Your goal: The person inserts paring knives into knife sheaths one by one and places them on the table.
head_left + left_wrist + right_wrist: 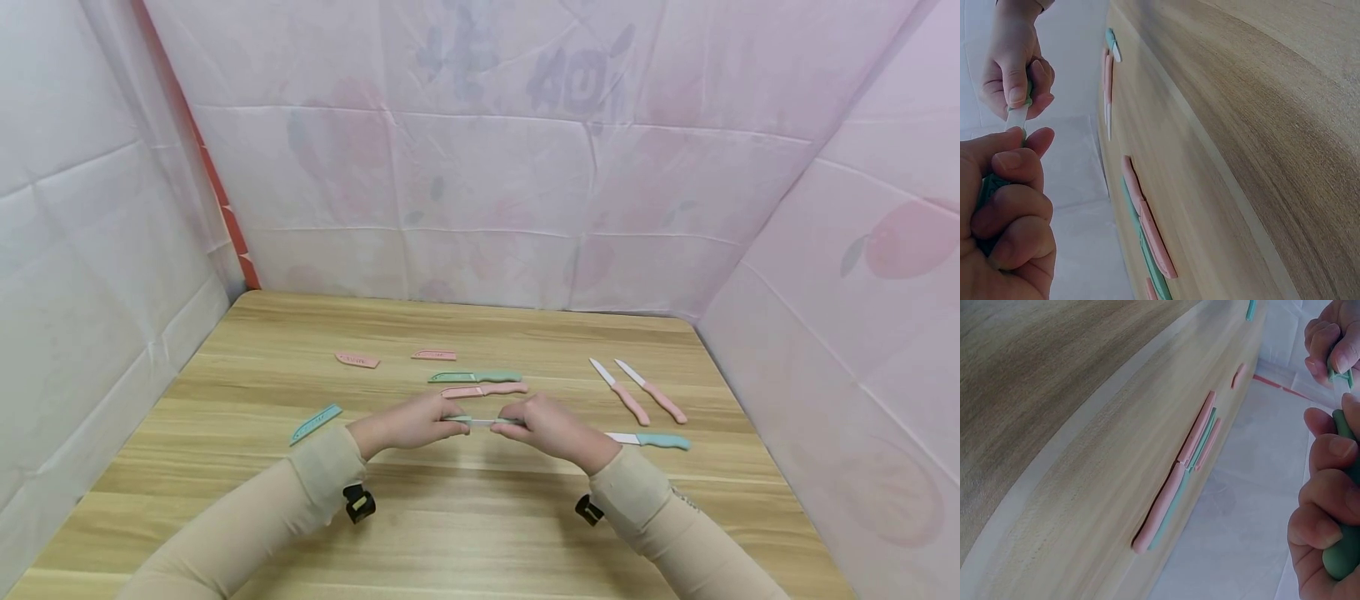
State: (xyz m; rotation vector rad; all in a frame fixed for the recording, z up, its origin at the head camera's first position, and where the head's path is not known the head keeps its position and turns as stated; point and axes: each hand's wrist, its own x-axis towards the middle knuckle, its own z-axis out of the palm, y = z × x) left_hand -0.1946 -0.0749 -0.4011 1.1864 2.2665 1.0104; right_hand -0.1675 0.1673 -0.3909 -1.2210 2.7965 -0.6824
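Observation:
Over the middle of the table, my left hand [420,421] grips a green sheath [1340,376]. Facing it, my right hand [551,425] has its fingers wrapped round the green handle of a small knife [1339,556]. A short stretch of white blade [1016,117] shows between the two hands, its far end hidden in the sheath and left fingers. Just beyond the hands lie a pink knife [504,388] and a green knife [498,377], both sheathed and side by side.
Two bare pink knives [630,404] lie at the right, with a teal knife [663,442] nearer, partly behind the right forearm. Pink sheaths [357,361] lie farther back, and a teal sheath [315,424] is at the left. Printed cloth walls [480,267] border the table.

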